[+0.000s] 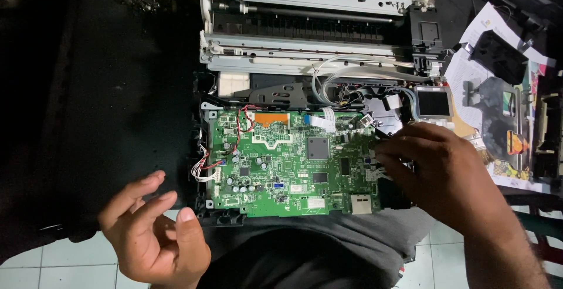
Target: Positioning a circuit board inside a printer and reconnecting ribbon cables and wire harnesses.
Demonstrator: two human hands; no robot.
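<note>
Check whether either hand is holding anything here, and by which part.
The left hand is open and empty beside the green circuit board. The right hand has its fingertips at the board's right edge; whether they grip anything cannot be told.

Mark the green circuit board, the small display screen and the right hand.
green circuit board [293, 166]: head view, middle of the board, by its large square chip.
small display screen [434, 102]: head view, centre of the dark glass.
right hand [437, 169]: head view, back of the hand.
</note>
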